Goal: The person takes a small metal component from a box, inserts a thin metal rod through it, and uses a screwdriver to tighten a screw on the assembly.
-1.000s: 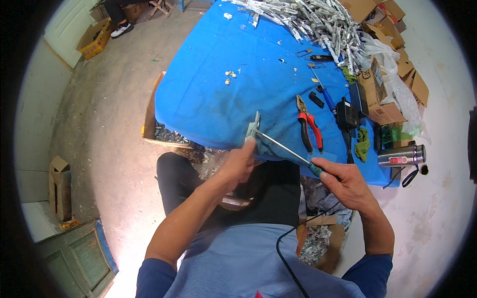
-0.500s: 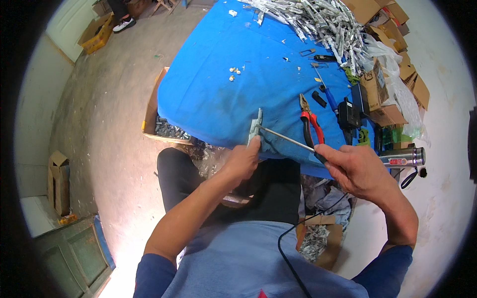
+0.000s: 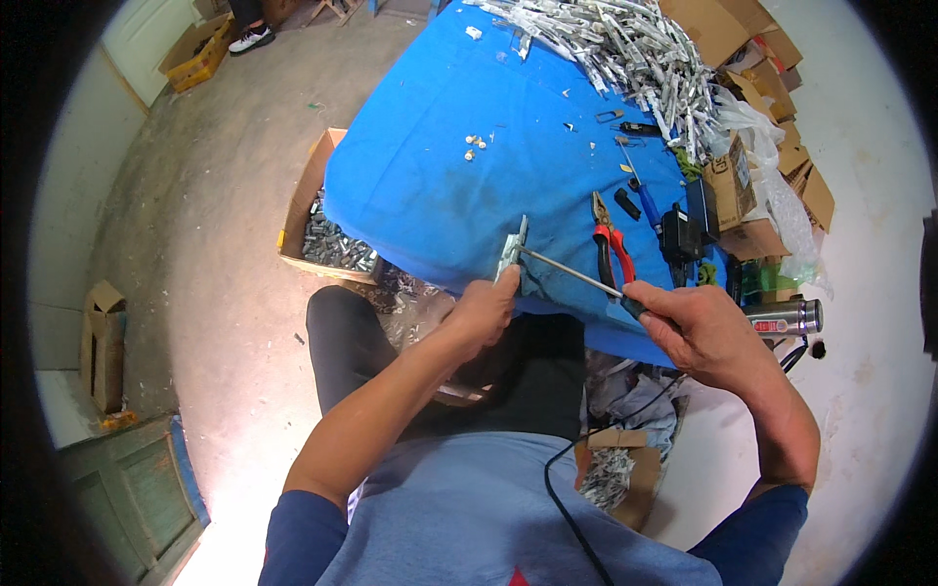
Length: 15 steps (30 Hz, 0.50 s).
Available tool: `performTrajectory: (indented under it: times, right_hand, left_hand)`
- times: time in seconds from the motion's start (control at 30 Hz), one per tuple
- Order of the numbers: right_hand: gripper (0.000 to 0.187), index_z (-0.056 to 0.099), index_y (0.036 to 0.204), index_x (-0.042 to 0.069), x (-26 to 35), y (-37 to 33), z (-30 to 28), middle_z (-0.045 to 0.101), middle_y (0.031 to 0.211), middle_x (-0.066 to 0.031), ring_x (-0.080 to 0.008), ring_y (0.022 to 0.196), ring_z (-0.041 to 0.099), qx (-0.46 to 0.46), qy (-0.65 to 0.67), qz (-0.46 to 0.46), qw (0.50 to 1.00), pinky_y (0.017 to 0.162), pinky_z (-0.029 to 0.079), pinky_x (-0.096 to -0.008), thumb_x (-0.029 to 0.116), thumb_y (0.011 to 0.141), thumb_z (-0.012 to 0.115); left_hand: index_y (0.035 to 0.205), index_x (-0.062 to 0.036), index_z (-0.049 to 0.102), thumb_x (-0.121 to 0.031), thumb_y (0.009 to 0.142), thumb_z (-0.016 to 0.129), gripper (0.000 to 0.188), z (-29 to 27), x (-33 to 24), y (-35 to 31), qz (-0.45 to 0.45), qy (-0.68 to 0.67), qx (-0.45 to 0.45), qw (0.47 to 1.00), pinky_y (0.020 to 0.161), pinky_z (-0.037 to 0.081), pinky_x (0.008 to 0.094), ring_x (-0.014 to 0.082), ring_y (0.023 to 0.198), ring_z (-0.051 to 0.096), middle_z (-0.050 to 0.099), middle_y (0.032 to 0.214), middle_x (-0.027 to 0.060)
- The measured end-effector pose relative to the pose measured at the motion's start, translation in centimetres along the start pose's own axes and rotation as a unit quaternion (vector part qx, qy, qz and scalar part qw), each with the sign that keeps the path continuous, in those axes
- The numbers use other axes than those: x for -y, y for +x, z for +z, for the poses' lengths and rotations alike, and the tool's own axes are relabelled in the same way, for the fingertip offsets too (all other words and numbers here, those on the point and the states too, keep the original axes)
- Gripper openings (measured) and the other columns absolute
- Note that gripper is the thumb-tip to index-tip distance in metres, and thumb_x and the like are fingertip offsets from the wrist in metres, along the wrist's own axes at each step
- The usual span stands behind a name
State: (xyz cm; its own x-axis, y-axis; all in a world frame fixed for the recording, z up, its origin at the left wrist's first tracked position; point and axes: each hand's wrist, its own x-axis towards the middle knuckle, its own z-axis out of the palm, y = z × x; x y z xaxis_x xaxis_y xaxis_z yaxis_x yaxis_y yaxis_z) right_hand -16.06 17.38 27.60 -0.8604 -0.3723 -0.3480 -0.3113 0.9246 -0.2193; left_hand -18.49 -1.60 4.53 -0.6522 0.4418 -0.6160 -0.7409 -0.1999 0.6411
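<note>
My left hand (image 3: pixel 489 309) is closed on a narrow silvery metal piece (image 3: pixel 511 252), holding it up at the near edge of the blue-covered table. My right hand (image 3: pixel 702 330) grips the dark handle of a screwdriver (image 3: pixel 571 272). Its long thin shaft points left, and the tip meets the metal piece near its middle; the exact contact is too small to make out. Just beyond the shaft lie pliers (image 3: pixel 614 249) with red and black handles, jaws pointing away from me.
A pile of silvery metal strips (image 3: pixel 640 61) covers the far right of the table (image 3: pixel 410 166). A blue-handled tool (image 3: pixel 645 200), a black boxy device (image 3: pixel 681 232) and a steel flask (image 3: pixel 787 317) line the right side. A carton of small metal parts (image 3: pixel 332 239) stands at left.
The view has shifted slightly, showing more of the carton at left. Both hands keep their grips, and the screwdriver tip stays against the metal piece.
</note>
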Motion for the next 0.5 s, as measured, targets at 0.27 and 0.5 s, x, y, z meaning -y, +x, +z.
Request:
performTrajectory:
  times: [0.27, 0.5]
  right_hand:
    - [0.028, 0.063, 0.117, 0.010, -0.7, -1.4, 2.4, 0.060, 0.074, -0.0199, -0.0385, 0.068, 0.060, -0.042, 0.101, 0.039, 0.993, 0.060, 0.046, -0.0415, 0.013, 0.090, 0.058]
    - [0.023, 0.060, 0.114, 0.010, -1.3, -1.1, 2.2, 0.058, 0.071, -0.0204, -0.0395, 0.066, 0.059, -0.023, 0.113, 0.045, 0.992, 0.058, 0.044, -0.0434, 0.016, 0.092, 0.055]
  left_hand:
    - [0.058, -0.0152, 0.039, -0.060, 0.093, 0.051, 0.058, 0.2, 0.1, 0.3, 0.006, 0.021, -0.011, 1.000, 0.041, 0.020, 0.0276, 0.0114, 0.044, 0.028, 0.033, 0.055, -0.0027]
    - [0.058, -0.0153, 0.039, -0.060, 0.093, 0.050, 0.058, 1.0, -0.4, 0.0, 0.010, 0.035, -0.042, 0.998, 0.041, 0.020, 0.0276, 0.0113, 0.044, 0.028, 0.033, 0.054, -0.0028]
